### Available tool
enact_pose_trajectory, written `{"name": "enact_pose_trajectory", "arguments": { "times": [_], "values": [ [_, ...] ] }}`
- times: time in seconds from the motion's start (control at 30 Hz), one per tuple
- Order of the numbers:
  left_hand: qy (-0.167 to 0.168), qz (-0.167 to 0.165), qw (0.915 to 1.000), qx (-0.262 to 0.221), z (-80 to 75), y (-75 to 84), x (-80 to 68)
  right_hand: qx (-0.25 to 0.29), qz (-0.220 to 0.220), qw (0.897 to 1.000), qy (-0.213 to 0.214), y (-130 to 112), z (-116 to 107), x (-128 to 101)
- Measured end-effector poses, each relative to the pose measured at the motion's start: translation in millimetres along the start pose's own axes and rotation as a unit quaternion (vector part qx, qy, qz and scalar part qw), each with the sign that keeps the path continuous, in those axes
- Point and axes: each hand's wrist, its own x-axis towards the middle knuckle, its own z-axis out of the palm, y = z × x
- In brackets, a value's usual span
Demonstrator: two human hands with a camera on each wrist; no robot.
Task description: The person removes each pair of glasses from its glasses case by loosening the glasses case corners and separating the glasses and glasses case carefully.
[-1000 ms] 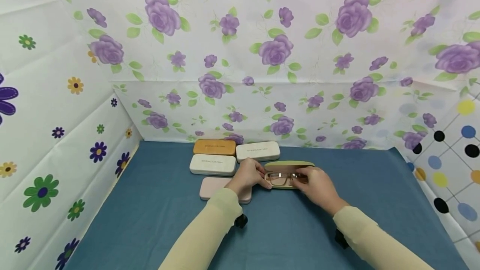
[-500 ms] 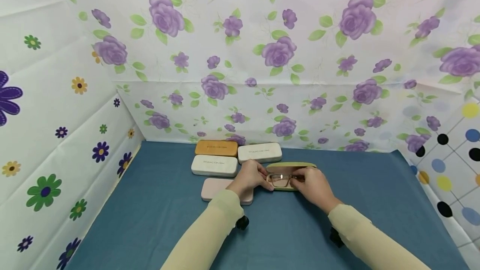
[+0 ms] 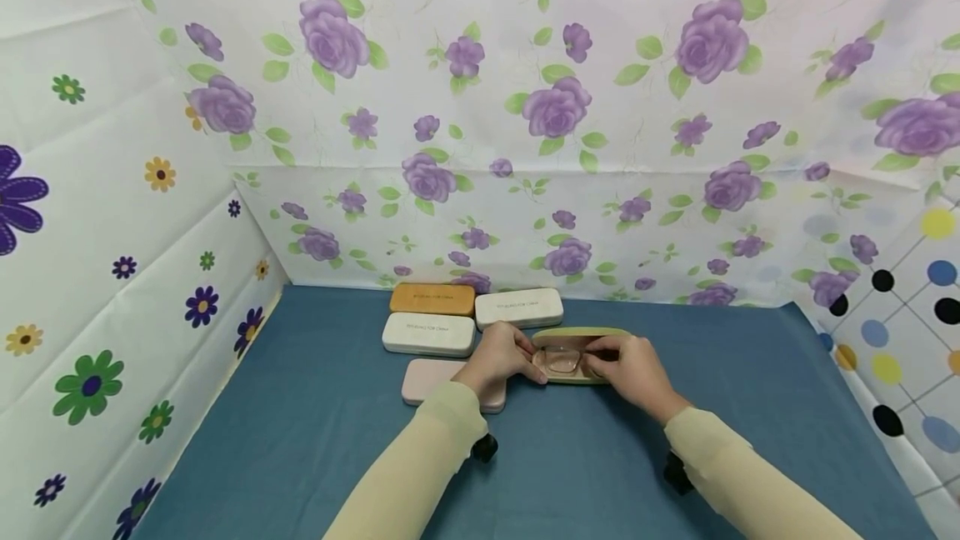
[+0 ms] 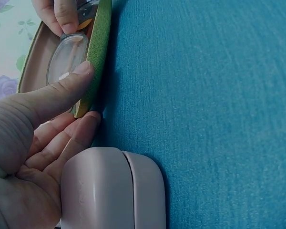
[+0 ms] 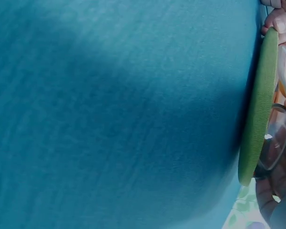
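Green case [image 3: 581, 332] lay open near the back edge of the bench [image 3: 315, 407], lid up, just right of the pink case [image 3: 427, 375]. Glasses [image 3: 564, 359] sat low inside the tray; 1 s ago they rode higher, over the front rim, so they'd been lowered in. Seating looked nearly done, judging by how deep the lens sat in the left wrist view.

Left hand [image 3: 501, 355]: thumb curled over the case's left end, fingers under it, clamped on the case. It hadn't moved. Right hand [image 3: 633, 367]: fingers pinched on the frame's right side, closer in than before.

Glasses hadn't been released and the lid was up.

White case [image 3: 428, 333], second white case [image 3: 519, 307] and orange case [image 3: 432, 298] sat shut behind the pink one, toward the back edge. Unchanged.
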Motion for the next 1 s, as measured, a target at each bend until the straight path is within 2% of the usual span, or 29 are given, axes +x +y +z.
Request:
{"name": "enact_pose_trajectory", "arguments": {
  "times": [0.23, 0.4, 0.67, 0.83, 1.0],
  "values": [
    [0.003, 0.000, 1.0000, 0.002, 1.2, 0.2, 0.8, 0.017, -0.053, 0.998, 0.027, 3, 2, -7],
    [0.002, 0.007, 1.0000, 0.002, 1.4, 0.2, 0.6, 0.034, -0.065, 0.997, 0.033, 3, 2, -9],
    [-0.003, -0.004, 0.9999, -0.010, 0.4, -0.1, -0.2, 0.098, -0.031, 0.995, -0.019, 2, -8, -7],
    [0.002, -0.003, 1.0000, 0.003, 0.2, 0.9, -1.4, 0.109, -0.008, 0.993, -0.041, 1, -14, -7],
    [0.002, -0.005, 1.0000, 0.007, -0.3, 1.7, -1.6, 0.125, -0.007, 0.991, -0.049, 0, -21, -7]
  ]
}}
